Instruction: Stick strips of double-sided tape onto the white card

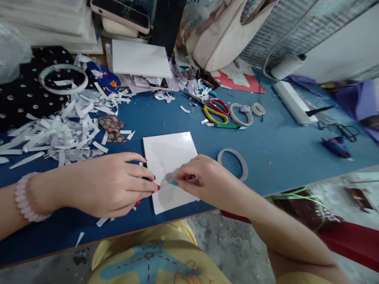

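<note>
Head view: you worked at the near edge of a blue table [275,157], both bare hands meeting over a white card [170,157] that lay flat just in front of you, its lower corner reaching the table's lip. Your left hand [109,185], a pale bead bracelet [23,197] at the wrist, rested on the card's left edge with its fingers stretched out and pressed down, gripping nothing. Your right hand [204,179] was pinched tight on a thin, pale strip [171,176] at the card's middle, thumb and forefinger closed over it; the strip was blurred, and whether it was tape or backing paper could not be told. An empty tape ring [233,161] lay just beside your right hand. Farther back sat scissors with red and yellow handles [214,110], two more tape rolls [247,113] near them, and a second white card [139,59]. A heap of white paper trimmings [59,134] covered the table to your left, beside a patch of floral fabric [112,128].
</note>
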{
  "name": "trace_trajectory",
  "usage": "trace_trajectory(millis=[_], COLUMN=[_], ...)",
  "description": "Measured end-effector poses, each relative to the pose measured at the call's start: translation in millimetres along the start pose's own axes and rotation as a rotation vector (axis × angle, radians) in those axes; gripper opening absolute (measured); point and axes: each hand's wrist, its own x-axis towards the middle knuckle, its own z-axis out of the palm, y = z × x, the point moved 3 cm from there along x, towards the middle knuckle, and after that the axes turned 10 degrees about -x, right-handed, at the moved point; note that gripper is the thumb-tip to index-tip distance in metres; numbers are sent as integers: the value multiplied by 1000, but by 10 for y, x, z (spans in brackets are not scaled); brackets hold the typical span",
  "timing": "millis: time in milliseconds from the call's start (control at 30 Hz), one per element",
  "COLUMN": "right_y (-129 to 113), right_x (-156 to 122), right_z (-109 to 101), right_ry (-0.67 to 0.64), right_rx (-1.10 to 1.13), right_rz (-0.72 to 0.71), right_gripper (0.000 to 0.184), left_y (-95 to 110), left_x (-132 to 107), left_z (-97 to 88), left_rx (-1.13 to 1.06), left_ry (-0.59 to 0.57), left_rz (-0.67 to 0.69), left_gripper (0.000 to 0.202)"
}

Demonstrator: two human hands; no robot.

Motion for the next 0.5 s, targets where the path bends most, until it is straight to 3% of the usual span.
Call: trace_trajectory(millis=[500], right_y=[-18], right_x=[-23], right_z=[12], right_ry=[33], right_rx=[-90], right_rz=[-49], right_gripper=[15], left_y=[27], left_x=[8], left_z=[47], left_rx=[42], left_ry=[-14], left_rz=[31], left_gripper=[34])
